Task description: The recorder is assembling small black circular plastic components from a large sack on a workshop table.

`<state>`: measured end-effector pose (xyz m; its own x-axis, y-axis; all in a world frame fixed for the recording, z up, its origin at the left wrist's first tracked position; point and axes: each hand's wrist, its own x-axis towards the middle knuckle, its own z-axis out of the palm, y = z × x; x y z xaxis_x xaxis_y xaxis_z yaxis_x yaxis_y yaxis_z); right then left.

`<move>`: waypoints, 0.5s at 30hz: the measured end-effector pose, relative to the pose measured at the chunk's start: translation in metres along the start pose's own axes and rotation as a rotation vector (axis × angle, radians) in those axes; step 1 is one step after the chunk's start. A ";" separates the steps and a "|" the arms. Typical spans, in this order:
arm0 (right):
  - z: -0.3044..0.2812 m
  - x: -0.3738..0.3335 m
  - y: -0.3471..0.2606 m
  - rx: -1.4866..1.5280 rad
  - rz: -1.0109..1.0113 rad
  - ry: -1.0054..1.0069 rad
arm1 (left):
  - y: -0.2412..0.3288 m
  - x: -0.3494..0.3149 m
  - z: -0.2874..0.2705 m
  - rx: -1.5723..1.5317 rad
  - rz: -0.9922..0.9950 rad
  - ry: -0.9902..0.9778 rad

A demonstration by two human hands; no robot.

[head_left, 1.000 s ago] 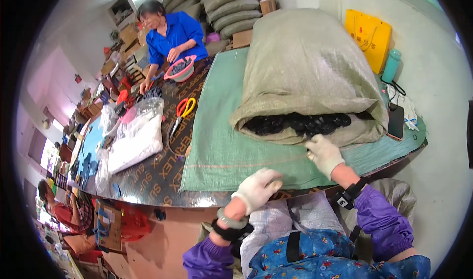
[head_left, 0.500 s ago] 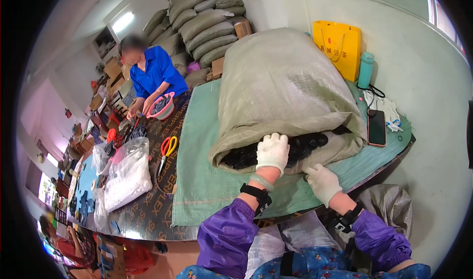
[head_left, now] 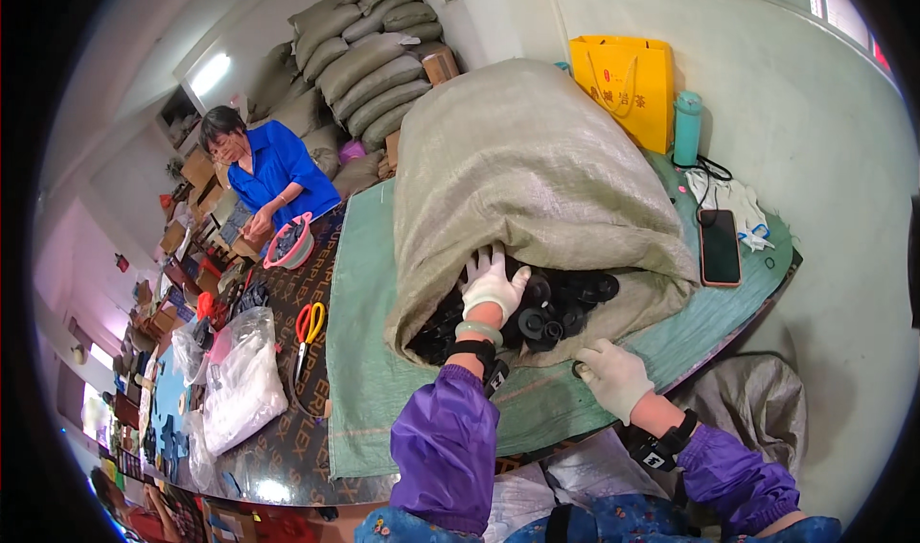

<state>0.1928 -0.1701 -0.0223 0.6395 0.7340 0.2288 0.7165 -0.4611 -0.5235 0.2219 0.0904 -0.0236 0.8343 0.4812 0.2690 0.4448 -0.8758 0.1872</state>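
A large grey-green woven sack [head_left: 537, 150] lies on its side, its mouth facing me. Black round plastic parts [head_left: 556, 318] show in the opening. My left hand [head_left: 494, 289], in a white glove, reaches into the mouth with fingers spread, touching the sack's upper fold above the parts. At the front edge of the opening is my right hand [head_left: 615, 380], also gloved. Its fingers are closed at the tips around a small dark thing, mostly hidden. Under the sack lies a green woven sheet [head_left: 422, 418].
To the left are yellow-and-red-handled scissors [head_left: 307, 332] and a clear plastic bag [head_left: 244, 380]. A person in blue [head_left: 278, 174] works beside a pink basin [head_left: 290, 243]. On the right are a phone [head_left: 720, 248], a teal bottle [head_left: 687, 129] and a yellow paper bag [head_left: 623, 88].
My left hand has moved left and up, its fingers now spread under the sack's fold. The opening gapes wider and more black parts show. My right hand stays near the front edge.
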 end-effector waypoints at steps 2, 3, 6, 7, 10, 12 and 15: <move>0.003 0.000 0.002 0.010 -0.009 0.023 | 0.006 -0.007 -0.017 -0.027 0.000 -0.138; 0.004 0.000 0.005 0.015 -0.019 0.046 | 0.011 -0.016 -0.024 -0.040 0.033 -0.112; 0.006 0.002 -0.001 0.022 -0.010 0.008 | 0.005 -0.031 -0.040 -0.064 0.043 -0.203; 0.003 0.002 -0.001 0.009 0.007 -0.016 | 0.010 -0.035 -0.048 -0.067 0.058 -0.223; 0.006 -0.001 0.002 -0.019 -0.047 0.020 | 0.014 -0.051 -0.052 -0.033 0.169 -0.177; 0.003 -0.002 -0.006 -0.024 -0.061 0.049 | 0.011 -0.068 -0.051 -0.014 0.249 -0.103; -0.002 -0.004 -0.011 -0.030 -0.084 0.070 | 0.015 -0.090 -0.058 0.002 0.294 -0.024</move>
<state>0.1825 -0.1690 -0.0157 0.5943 0.7344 0.3279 0.7755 -0.4152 -0.4756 0.1346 0.0360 0.0102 0.9348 0.2059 0.2894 0.1835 -0.9776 0.1028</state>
